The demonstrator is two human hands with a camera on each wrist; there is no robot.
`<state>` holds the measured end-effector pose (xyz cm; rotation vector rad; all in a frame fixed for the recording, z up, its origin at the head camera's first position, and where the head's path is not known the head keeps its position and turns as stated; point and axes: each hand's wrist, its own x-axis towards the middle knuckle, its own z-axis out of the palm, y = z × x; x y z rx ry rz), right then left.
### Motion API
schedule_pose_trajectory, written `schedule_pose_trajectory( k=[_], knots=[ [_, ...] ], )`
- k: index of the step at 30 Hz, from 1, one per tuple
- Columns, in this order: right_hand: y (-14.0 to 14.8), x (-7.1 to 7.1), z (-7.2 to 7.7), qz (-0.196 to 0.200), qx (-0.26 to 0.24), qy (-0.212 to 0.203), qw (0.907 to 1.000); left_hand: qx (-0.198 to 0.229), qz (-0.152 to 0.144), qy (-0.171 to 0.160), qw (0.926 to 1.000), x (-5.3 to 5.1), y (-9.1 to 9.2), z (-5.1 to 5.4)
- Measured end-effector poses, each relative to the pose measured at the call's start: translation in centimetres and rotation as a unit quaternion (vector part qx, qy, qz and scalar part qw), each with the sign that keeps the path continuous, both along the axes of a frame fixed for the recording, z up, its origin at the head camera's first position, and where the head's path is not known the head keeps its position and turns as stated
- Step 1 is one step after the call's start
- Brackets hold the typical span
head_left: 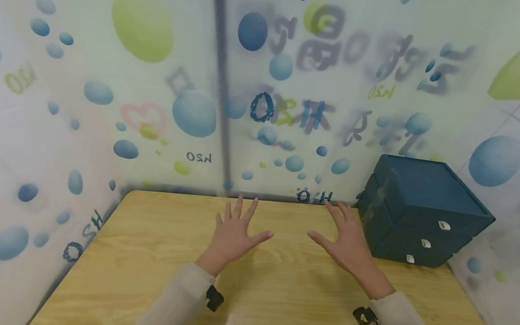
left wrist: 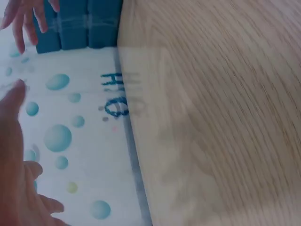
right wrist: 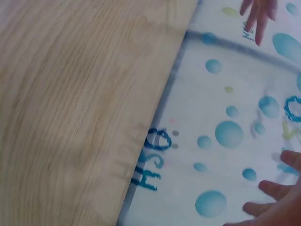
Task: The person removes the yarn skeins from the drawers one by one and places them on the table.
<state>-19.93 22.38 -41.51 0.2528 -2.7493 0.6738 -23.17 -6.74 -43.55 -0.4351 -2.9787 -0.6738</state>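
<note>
Both hands are held out over a wooden table (head_left: pixel 279 283), fingers spread and nothing in them. My left hand (head_left: pixel 233 236) is left of the middle, its thumb pointing right. Across a gap, my right hand (head_left: pixel 346 242) has its thumb pointing left and is the nearer one to a dark blue three-drawer box (head_left: pixel 435 228). In the left wrist view part of the left hand (left wrist: pixel 19 165) shows at the left edge, with the other hand's fingers at the top left. Fingers of the right hand (right wrist: pixel 277 197) show at the lower right of the right wrist view.
The drawer box stands at the table's back right corner, with small pale pull tabs (head_left: pixel 426 244) on its drawers. A white curtain (head_left: pixel 188 168) printed with blue and green bubbles and lettering hangs behind the table and along both sides.
</note>
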Motion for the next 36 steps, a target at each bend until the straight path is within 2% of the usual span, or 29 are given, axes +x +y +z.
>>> schedule_pose_trajectory(
  k=[3,6,9,12,14,16,19,21,24,26,29,30,32,34,36],
  knots=[
    [1.6,1.4,0.3,-0.008,-0.044,0.028,0.9986,0.027,-0.027,-0.01,0.9992,0.2,1.1,0.2],
    [3.3,2.7,0.4,-0.032,-0.081,0.094,0.9918,0.078,-0.06,-0.017,0.995,0.6,2.7,0.9],
    [5.0,3.7,0.5,-0.055,-0.129,0.188,0.9721,0.144,-0.091,-0.03,0.9849,0.9,4.5,1.6],
    [6.8,4.2,0.7,-0.082,-0.164,0.266,0.9462,0.218,-0.126,-0.034,0.9673,1.1,6.6,2.1],
    [8.0,4.5,0.9,-0.101,-0.188,0.291,0.9327,0.264,-0.159,-0.042,0.9505,1.1,7.8,2.3],
    [9.1,4.8,1.2,-0.12,-0.217,0.293,0.9234,0.307,-0.193,-0.054,0.9303,1.1,9.1,2.3],
    [10.8,5.0,1.7,-0.139,-0.264,0.285,0.9108,0.37,-0.236,-0.097,0.8933,0.9,10.8,2.1],
    [11.9,4.9,2.0,-0.164,-0.289,0.278,0.9015,0.408,-0.255,-0.124,0.8678,0.6,12.1,2.0],
    [13.4,4.7,2.4,-0.202,-0.309,0.266,0.8906,0.457,-0.278,-0.147,0.8323,0.1,13.9,1.9],
    [14.3,4.7,2.6,-0.228,-0.315,0.257,0.8849,0.482,-0.288,-0.151,0.8135,-0.2,15.2,1.9],
    [15.6,4.7,2.8,-0.25,-0.32,0.25,0.879,0.515,-0.291,-0.144,0.7936,-0.5,17.1,2.0],
    [16.0,4.6,2.9,-0.258,-0.319,0.249,0.8773,0.522,-0.29,-0.142,0.7896,-0.5,17.8,2.0],
    [16.8,4.5,3.0,-0.274,-0.319,0.243,0.8742,0.528,-0.282,-0.137,0.7895,-0.6,19.0,2.1],
    [17.6,4.4,3.0,-0.289,-0.321,0.233,0.8713,0.53,-0.271,-0.14,0.7909,-0.6,20.3,2.3],
    [18.3,4.3,2.9,-0.304,-0.327,0.222,0.8668,0.524,-0.258,-0.153,0.797,-0.6,21.4,2.6]
  ],
)
